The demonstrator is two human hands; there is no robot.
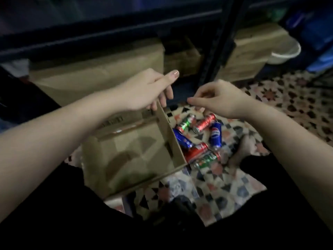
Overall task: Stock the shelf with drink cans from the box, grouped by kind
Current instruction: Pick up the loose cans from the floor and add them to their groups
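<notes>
Left grip [144, 91] pinches the box [133, 150] wall; right grip [221, 100] loosely curled, empty, above Pepsi can [215, 135]

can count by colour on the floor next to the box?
Red cans: 2
Blue cans: 2
Green cans: 2
Total: 6, all lying on the patterned floor beside the cardboard box. The frame is blurred, so more could be hidden.

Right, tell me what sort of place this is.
Probably a home storeroom or utility corner: dark metal shelving with cardboard cartons stored low, patterned floor tiles, and a white basin tucked beside the rack.
</notes>
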